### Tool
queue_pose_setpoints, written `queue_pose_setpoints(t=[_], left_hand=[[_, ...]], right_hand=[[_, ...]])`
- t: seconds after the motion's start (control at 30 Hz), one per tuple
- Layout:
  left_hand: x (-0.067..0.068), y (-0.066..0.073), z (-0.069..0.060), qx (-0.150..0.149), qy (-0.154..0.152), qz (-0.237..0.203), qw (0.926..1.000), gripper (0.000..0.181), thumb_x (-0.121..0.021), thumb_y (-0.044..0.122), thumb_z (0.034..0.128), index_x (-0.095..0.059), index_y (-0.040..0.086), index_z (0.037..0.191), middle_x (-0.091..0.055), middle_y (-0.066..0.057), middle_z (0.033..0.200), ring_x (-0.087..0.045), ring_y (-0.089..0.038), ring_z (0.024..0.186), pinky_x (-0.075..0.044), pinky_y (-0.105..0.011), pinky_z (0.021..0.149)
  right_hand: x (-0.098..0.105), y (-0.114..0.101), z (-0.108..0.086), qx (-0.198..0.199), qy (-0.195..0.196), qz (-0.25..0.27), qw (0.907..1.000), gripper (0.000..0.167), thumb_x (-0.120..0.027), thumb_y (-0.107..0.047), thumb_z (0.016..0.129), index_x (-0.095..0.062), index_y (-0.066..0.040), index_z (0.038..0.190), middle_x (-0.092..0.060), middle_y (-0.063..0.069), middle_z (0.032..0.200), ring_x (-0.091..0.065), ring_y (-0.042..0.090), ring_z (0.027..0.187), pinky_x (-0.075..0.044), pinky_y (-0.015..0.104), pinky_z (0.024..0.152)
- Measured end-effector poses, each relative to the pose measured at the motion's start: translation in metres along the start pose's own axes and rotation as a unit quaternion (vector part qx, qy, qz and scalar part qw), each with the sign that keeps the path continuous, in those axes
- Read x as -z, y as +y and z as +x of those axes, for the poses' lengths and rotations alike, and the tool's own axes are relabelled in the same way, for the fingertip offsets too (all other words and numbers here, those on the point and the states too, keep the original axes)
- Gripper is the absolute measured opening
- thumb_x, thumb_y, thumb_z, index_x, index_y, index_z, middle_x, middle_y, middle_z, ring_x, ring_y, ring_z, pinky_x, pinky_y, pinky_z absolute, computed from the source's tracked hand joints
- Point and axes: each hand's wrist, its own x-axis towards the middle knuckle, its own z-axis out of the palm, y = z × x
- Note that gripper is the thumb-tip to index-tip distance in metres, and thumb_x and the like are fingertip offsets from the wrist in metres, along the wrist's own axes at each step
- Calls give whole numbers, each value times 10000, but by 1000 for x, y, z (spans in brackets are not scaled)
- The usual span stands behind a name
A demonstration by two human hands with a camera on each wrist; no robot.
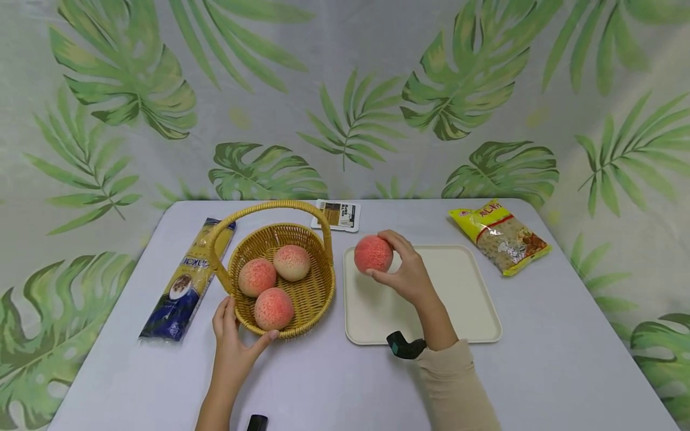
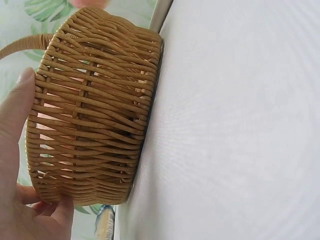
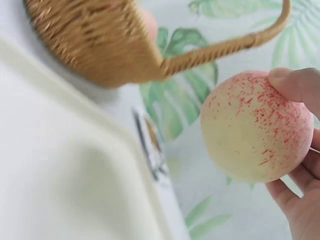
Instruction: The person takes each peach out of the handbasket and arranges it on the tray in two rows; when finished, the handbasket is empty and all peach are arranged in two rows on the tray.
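A pink speckled peach (image 1: pixel 373 254) is held between the thumb and fingers of my right hand (image 1: pixel 405 269), above the left part of a cream tray (image 1: pixel 431 323). The right wrist view shows the same peach (image 3: pixel 257 127) paler on one side. My left hand (image 1: pixel 235 347) grips the near-left rim of a wicker basket (image 1: pixel 326 293), thumb at the rim and fingers along its outer side. Inside the basket lie three peaches (image 1: pixel 291 263). In the left wrist view, the basket's woven wall (image 2: pixel 95 110) stands beside the left hand (image 2: pixel 30 200).
Left of the basket lies a blue and gold packet (image 1: pixel 185 281). Behind the basket is a small white packet with a dark label (image 1: pixel 338 215). A yellow snack bag (image 1: pixel 501 236) rests at the back right. The basket's handle (image 1: pixel 269 205) arches upward.
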Motion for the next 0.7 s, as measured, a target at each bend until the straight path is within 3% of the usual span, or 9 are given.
queue_pose_setpoints(t=[0.33, 0.7], left_hand=[[1, 1, 0, 21, -5, -6, 10000, 1069, -794, 262, 685, -73, 18, 1435, -21, -170, 1428, -176, -340, 1283, -258, -479, 1026], [0, 0, -1, 23, -17, 9, 10000, 1064, -787, 275, 692, -70, 24, 1437, -21, -167, 1429, -180, -352, 1280, -257, -495, 1020]], right_hand=[[-8, 39, -9, -1210, -165, 110, 9925, 644, -793, -57, 651, -496, 9, 1219, -457, 155, 1256, -443, 281, 1096, -411, 437, 920], [-20, 63, -12, -1682, -256, 172, 9853, 699, -779, -97, 694, -427, -28, 1294, -426, 153, 1288, -413, 286, 1137, -377, 462, 949]])
